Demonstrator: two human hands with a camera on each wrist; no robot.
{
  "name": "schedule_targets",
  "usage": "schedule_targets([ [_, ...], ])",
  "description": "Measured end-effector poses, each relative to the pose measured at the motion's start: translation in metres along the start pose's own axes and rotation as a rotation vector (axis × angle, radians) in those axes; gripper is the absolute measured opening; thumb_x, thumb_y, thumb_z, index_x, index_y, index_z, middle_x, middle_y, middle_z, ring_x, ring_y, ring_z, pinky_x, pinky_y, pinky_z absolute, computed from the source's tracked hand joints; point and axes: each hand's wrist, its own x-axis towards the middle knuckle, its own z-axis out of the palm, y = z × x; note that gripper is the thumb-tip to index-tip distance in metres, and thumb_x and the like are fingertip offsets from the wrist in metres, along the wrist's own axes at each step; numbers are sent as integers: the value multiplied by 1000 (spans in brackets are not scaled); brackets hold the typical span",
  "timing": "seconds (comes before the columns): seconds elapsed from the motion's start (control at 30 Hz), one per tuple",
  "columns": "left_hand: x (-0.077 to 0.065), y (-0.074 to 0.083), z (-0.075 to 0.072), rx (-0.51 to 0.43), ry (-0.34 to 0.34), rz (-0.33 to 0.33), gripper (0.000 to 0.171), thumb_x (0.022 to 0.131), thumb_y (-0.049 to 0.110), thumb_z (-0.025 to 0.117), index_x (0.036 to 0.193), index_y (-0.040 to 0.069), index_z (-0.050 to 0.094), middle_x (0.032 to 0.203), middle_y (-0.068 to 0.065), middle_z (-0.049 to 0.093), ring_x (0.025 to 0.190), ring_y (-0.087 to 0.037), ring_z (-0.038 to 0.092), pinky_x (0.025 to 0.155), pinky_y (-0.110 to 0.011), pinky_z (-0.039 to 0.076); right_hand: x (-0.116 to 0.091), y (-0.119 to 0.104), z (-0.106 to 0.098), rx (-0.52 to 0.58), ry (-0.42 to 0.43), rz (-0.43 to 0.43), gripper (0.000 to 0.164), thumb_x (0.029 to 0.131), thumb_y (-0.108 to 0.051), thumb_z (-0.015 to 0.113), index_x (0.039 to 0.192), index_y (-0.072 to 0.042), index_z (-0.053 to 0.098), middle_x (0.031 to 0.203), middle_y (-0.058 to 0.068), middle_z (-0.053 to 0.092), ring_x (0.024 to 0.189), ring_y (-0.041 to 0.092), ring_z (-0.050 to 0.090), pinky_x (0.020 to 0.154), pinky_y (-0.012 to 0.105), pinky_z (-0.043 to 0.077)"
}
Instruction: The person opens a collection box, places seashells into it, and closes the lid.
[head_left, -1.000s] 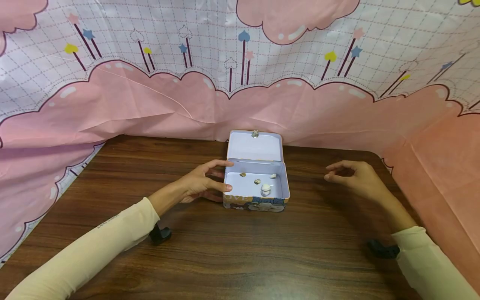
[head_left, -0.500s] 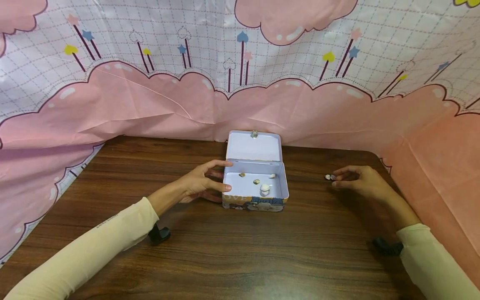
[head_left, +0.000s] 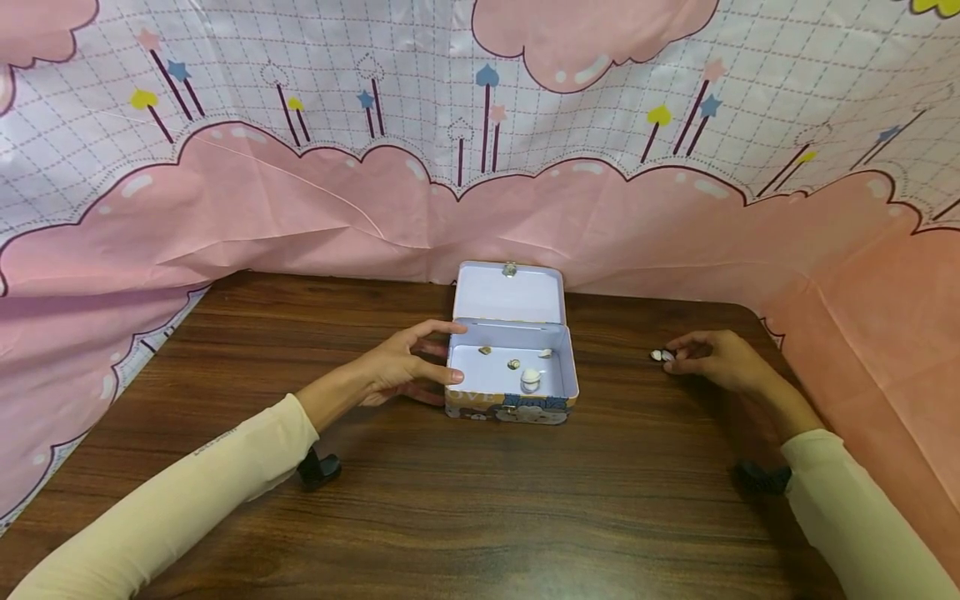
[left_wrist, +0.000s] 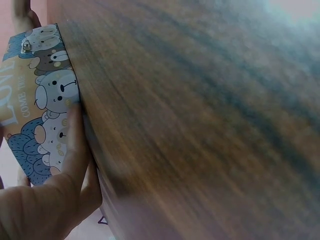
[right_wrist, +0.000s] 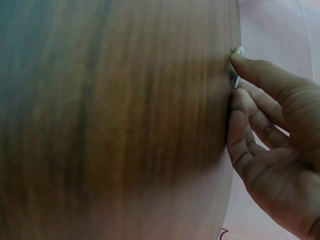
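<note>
A lidded tin box stands with its lid up, its outside printed with cartoon bears. My left hand grips its left end; the left wrist view shows my fingers along the printed wall. Inside lie several small seashells, among them a white shell near the front and a striped snail shell. To the right of the box, my right hand pinches a small seashell at the tabletop between thumb and fingers. Another shell lies just left of it. In the right wrist view my fingers partly hide the shell.
The brown wooden table ends at a pink and white patterned cloth hung behind it and along the right. The raised lid stands near that cloth. Black wrist mounts sit under both forearms.
My right hand has shifted slightly right and its fingers have come down onto a seashell; two shells now show at its fingertips. My left hand and the tin box have stayed put.
</note>
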Motion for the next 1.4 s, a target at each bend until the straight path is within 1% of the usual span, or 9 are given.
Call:
schedule_targets([
  [0.13, 0, 0, -1, 1, 5, -4, 86, 96, 5, 90, 168, 30, 51, 169, -26, 37, 134, -44, 65, 100, -60, 71, 2, 2, 0, 3, -3, -9, 45, 104, -33, 85, 136, -2, 77, 115, 9, 77, 99, 14, 67, 83, 21, 49],
  [0.33, 1, 0, -2, 1, 2, -5, 87, 96, 5, 90, 170, 28, 50, 169, -26, 37, 135, -45, 64, 101, -60, 71, 2, 1, 1, 12, -6, -19, 39, 105, -33, 83, 132, -4, 79, 113, 8, 77, 97, 12, 67, 84, 21, 50],
  [0.57, 0, 1, -3, 2, -4, -6, 87, 96, 5, 90, 170, 29, 49, 170, -26, 36, 134, -45, 65, 101, -60, 71, 0, 1, 2, 19, 9, -14, 39, 105, -32, 84, 132, -5, 79, 118, 11, 80, 102, 16, 70, 86, 24, 53],
  [0.77, -1, 1, -2, 8, -11, -5, 87, 97, 6, 90, 170, 28, 49, 170, -26, 35, 135, -46, 65, 101, -60, 71, -3, -2, 3, 44, 54, 5, 44, 105, -39, 83, 136, -8, 78, 123, 12, 82, 104, 11, 69, 83, 18, 53],
  [0.87, 0, 1, -2, 13, -11, -4, 87, 96, 6, 90, 170, 28, 50, 170, -26, 36, 136, -46, 64, 101, -60, 71, -4, -8, 4, 53, 79, 13, 47, 104, -44, 84, 136, -10, 80, 122, 10, 84, 107, 8, 71, 87, 14, 52],
  [0.93, 0, 1, -2, 15, -8, -6, 86, 96, 6, 91, 169, 30, 51, 169, -25, 37, 135, -45, 64, 101, -60, 71, -5, -13, 6, 64, 88, 19, 48, 104, -46, 84, 136, -11, 80, 122, 10, 84, 108, 7, 71, 87, 13, 52],
  [1.1, 0, 2, -1, 15, -8, -5, 86, 96, 6, 90, 169, 30, 51, 168, -25, 38, 133, -44, 66, 102, -60, 70, -8, -28, 9, 72, 108, 20, 50, 104, -48, 84, 137, -12, 80, 123, 10, 84, 109, 10, 73, 88, 16, 53],
  [1.27, 1, 1, -2, 11, -7, -5, 87, 96, 6, 90, 170, 29, 50, 168, -25, 39, 132, -44, 67, 102, -61, 70, -11, -47, 12, 97, 129, -11, 47, 103, -48, 85, 135, -14, 81, 121, 10, 84, 109, 14, 75, 89, 16, 56],
  [1.4, 1, 0, -2, 4, -8, -4, 87, 96, 5, 90, 170, 29, 50, 168, -25, 38, 133, -44, 66, 102, -61, 70, -10, -62, 14, 111, 150, -61, 42, 103, -44, 86, 132, -14, 82, 117, 9, 85, 102, 9, 76, 86, 14, 58],
])
